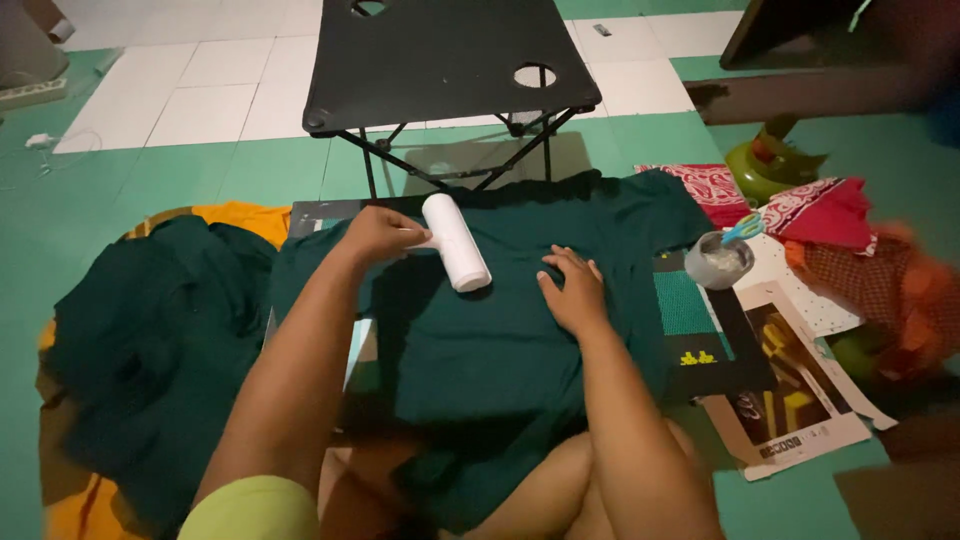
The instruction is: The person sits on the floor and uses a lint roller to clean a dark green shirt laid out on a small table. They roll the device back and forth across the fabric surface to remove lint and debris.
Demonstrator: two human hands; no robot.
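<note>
A dark green shirt (500, 330) lies spread flat on the floor in front of my legs. My left hand (378, 235) grips the handle of a white lint roller (455, 255), whose roll rests on the shirt's upper part. My right hand (573, 290) lies flat on the shirt just right of the roller, fingers spread, pressing the cloth down.
A pile of dark green cloth (150, 340) on orange fabric lies at the left. A black folding table (440, 60) stands beyond the shirt. At the right are a tape roll with scissors (722, 258), printed sheets (790, 390), red patterned cloths (815, 210) and a green toy (770, 160).
</note>
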